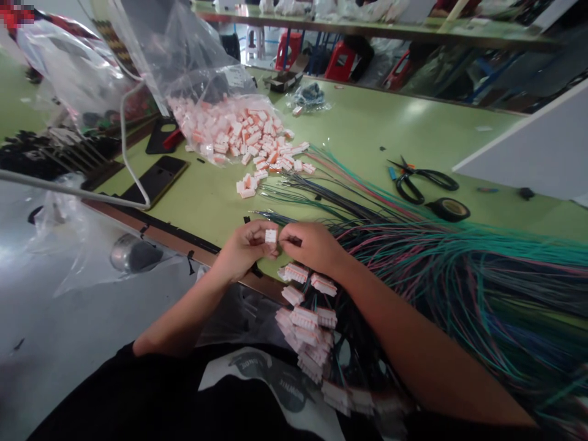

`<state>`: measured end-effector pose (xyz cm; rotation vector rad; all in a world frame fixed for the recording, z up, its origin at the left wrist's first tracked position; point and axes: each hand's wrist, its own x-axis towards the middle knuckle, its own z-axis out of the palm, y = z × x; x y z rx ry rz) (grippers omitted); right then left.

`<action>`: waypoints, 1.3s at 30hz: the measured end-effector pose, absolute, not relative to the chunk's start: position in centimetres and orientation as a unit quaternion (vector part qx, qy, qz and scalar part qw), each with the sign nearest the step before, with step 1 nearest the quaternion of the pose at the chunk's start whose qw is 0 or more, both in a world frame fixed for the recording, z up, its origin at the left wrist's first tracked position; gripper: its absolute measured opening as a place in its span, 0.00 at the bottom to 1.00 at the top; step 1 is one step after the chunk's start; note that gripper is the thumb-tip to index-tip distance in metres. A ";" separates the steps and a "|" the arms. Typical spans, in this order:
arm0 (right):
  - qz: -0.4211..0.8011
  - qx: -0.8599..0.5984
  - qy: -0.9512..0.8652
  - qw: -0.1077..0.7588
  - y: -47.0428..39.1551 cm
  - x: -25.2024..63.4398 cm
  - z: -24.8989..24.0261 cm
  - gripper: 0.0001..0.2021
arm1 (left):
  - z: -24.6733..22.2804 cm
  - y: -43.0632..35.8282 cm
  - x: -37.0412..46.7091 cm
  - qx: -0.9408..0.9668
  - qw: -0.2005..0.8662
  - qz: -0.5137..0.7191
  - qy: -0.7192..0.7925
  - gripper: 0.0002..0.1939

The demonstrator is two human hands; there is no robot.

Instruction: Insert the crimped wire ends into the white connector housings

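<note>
Between the thumb and fingers of my left hand (245,250) is a small white connector housing (271,236). My right hand (312,246) is closed in a pinch right beside it; what its fingertips hold is too small to make out. Just below the right hand hang several white-and-orange connectors (305,317) with wires attached, bunched at the table edge. Loose wires (413,245) in green, pink and dark colours spread under and past my right forearm. Beyond my hands lies a heap of white-and-orange connector housings (252,135), spilling from a clear plastic bag (197,116).
Black-handled scissors (420,177) and a roll of black tape (448,209) lie at the right on the green table (367,122). A dark phone (158,177) and a bent white metal frame (126,135) are at the left. A white panel (533,147) stands at the far right.
</note>
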<state>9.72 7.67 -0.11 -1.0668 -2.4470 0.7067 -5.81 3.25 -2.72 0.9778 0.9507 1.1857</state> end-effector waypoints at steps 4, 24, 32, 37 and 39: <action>0.323 -0.364 -0.857 0.167 9.6 11.3 1.0 0.08 | -2.6 3.1 -5.8 0.430 0.630 0.501 0.409 0.16; -0.090 -0.605 -0.781 -0.127 13.8 14.4 1.6 0.17 | -2.9 3.0 -6.0 0.437 0.639 0.496 0.393 0.13; 0.041 -0.675 -0.725 0.130 14.1 15.9 1.3 0.10 | -3.0 3.2 -5.9 0.428 0.644 0.503 0.385 0.14; 0.057 -0.588 -0.782 0.200 13.2 14.8 1.4 0.11 | -3.3 3.3 -5.8 0.413 0.650 0.517 0.374 0.15; 0.006 -0.598 -0.789 0.140 13.2 14.8 1.7 0.10 | -3.5 3.3 -5.8 0.411 0.649 0.522 0.371 0.15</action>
